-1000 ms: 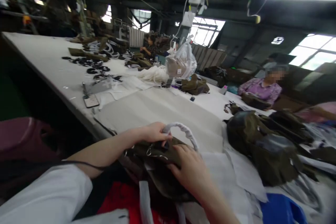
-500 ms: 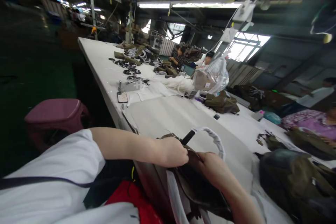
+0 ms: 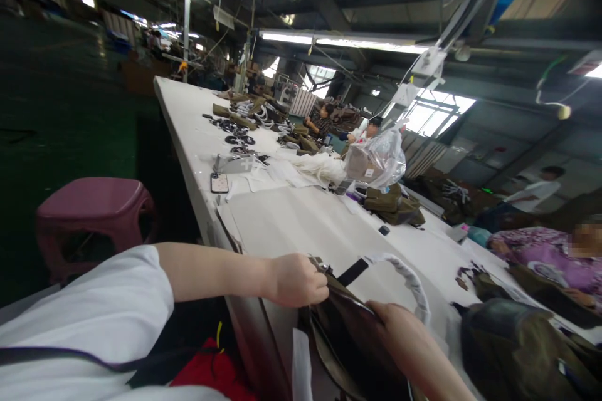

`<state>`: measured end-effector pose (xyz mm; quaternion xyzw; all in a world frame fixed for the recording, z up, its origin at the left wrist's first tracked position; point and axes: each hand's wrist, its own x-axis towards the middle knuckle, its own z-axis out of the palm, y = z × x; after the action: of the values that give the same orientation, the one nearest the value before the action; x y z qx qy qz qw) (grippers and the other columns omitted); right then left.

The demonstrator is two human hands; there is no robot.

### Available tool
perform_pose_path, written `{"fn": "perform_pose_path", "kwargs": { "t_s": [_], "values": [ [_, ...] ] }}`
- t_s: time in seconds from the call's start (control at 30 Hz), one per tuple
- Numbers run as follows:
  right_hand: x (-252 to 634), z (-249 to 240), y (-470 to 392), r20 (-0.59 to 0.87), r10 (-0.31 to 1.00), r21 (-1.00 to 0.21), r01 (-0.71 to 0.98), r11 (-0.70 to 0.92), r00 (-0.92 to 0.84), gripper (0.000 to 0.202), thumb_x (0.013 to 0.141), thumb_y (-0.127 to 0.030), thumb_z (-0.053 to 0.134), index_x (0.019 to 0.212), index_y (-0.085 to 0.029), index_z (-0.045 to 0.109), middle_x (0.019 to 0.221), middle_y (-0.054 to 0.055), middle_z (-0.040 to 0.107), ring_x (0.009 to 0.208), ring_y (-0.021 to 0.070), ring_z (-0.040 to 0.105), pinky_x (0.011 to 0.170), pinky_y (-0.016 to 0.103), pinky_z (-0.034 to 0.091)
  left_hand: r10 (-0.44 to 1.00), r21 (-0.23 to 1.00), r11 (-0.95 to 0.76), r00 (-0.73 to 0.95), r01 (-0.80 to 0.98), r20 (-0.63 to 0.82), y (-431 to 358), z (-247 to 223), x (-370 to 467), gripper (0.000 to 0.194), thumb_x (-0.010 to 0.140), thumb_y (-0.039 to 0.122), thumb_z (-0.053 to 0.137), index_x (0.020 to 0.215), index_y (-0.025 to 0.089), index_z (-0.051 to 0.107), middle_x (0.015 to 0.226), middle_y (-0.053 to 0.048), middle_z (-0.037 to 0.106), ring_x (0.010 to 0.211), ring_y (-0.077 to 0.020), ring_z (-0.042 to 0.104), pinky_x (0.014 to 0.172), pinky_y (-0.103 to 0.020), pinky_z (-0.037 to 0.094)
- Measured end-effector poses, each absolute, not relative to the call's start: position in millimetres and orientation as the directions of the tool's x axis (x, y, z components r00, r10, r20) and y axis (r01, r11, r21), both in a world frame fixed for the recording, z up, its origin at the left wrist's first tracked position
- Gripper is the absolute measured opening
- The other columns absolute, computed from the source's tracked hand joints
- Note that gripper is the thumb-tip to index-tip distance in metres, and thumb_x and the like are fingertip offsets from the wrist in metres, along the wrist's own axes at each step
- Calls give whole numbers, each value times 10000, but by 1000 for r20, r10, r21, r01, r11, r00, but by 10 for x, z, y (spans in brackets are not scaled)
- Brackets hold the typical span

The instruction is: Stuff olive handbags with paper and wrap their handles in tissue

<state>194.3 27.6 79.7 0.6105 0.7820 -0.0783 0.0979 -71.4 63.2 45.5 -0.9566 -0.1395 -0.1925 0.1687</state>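
Note:
A dark olive bag (image 3: 350, 335) leans at the near edge of the table, its zipped top gaping between my hands. My left hand (image 3: 298, 280) is closed in a pinch at the far end of the zip; whether the fingers hold the slider itself is hidden. Lower down, my right hand (image 3: 397, 329) grips the bag's right edge beside the zip, with its fingertips partly out of sight. A carrying handle (image 3: 407, 276) wrapped in white arches up beyond the right hand. Another white strip (image 3: 301, 363) hangs on the near side of the bag.
The long white table (image 3: 282, 219) carries a phone (image 3: 219, 183), a plastic-wrapped box (image 3: 367, 163) and olive bags (image 3: 395, 203). A large bag (image 3: 522, 344) stands at right, near a person in a purple patterned top (image 3: 536, 247). A pink stool (image 3: 94, 207) is at left.
My left hand has shifted left along the zip, farther from the right hand. More of the bag's top edge and dark interior shows. The view has tilted up somewhat.

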Motion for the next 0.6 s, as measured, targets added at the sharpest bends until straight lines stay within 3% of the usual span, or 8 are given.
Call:
{"fn": "perform_pose_path", "kwargs": {
  "t_s": [0.13, 0.3, 0.37, 0.47, 0.53, 0.6],
  "values": [
    [2088, 748, 257, -269, 932, -30, 970, 243, -242, 364, 944, -316, 357, 930, -241, 713, 905, 95, 732, 901, 257, 672, 775, 327, 437, 396, -85, -873, 801, 480, 449, 661, 429, -807, 246, 947, 335, 489, 796, 178, 603, 795, -47, 675, 674, -158, 618, 549, -285, 420],
    [2010, 816, 240, -276, 931, -56, 971, 234, -240, 376, 934, -305, 358, 877, -218, 720, 884, 107, 737, 890, 266, 675, 743, 326, 428, 630, 138, -767, 696, 626, 343, 699, 547, -792, 254, 900, 409, 555, 818, 180, 631, 854, -42, 689, 762, -184, 641, 628, -287, 458],
    [1952, 856, 239, -272, 932, -59, 971, 232, -239, 379, 931, -302, 366, 857, -208, 726, 874, 109, 740, 860, 261, 677, 712, 321, 417, 627, 149, -766, 676, 625, 387, 682, 630, -738, 335, 863, 493, 590, 973, 181, 643, 1038, -74, 682, 878, -216, 647, 718, -312, 488],
    [1859, 899, 205, -246, 933, -57, 965, 256, -263, 356, 927, -303, 405, 834, -204, 734, 833, 99, 735, 811, 242, 667, 679, 308, 401, 516, 83, -837, 731, 540, 446, 670, 721, -588, 605, 756, 572, 684, 1190, 162, 584, 1278, -154, 586, 1113, -297, 581, 932, -390, 462],
    [1788, 918, 142, -204, 934, -70, 955, 287, -295, 382, 948, -355, 418, 797, -201, 733, 782, 94, 719, 765, 228, 649, 655, 300, 394, 505, 101, -855, 773, 508, 384, 696, 721, -464, 625, 720, 495, 729, 1208, 141, 563, 1211, -169, 617, 1107, -310, 585, 941, -406, 463],
    [1719, 922, 48, -159, 935, -85, 948, 306, -316, 402, 961, -381, 432, 772, -193, 732, 743, 91, 700, 737, 217, 630, 641, 293, 396, 583, 199, -812, 774, 548, 249, 743, 659, -358, 531, 701, 383, 717, 1153, 141, 578, 1054, -140, 678, 963, -293, 644, 818, -374, 508]
  ]
}}
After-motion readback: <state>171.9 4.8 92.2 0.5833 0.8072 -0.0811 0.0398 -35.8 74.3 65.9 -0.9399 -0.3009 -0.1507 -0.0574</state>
